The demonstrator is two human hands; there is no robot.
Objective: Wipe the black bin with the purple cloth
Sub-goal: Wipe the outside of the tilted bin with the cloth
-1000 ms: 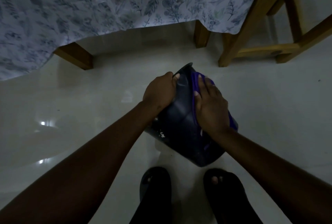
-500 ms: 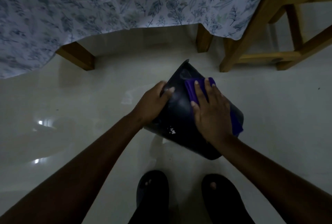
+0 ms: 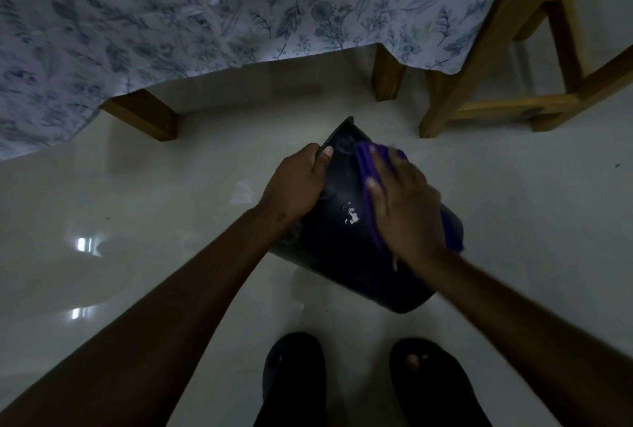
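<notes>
Across the upper left of the frame hangs a leaf-printed tablecloth [image 3: 171,9] over wooden legs, with a glossy pale floor [image 3: 120,187] below. At centre the left hand [image 3: 296,183] is closed around the far edge of the black bin [image 3: 346,241], which lies tilted on its side. Right of it, the right hand [image 3: 404,211] lies flat with fingers spread, pressing the purple cloth [image 3: 368,166] onto the bin's side, gripping nothing.

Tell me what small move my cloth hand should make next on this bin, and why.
Probably slide the right hand and purple cloth leftward onto the white smudge: it sits uncovered on the black bin beside the cloth, while the left hand steadies the rim.
</notes>
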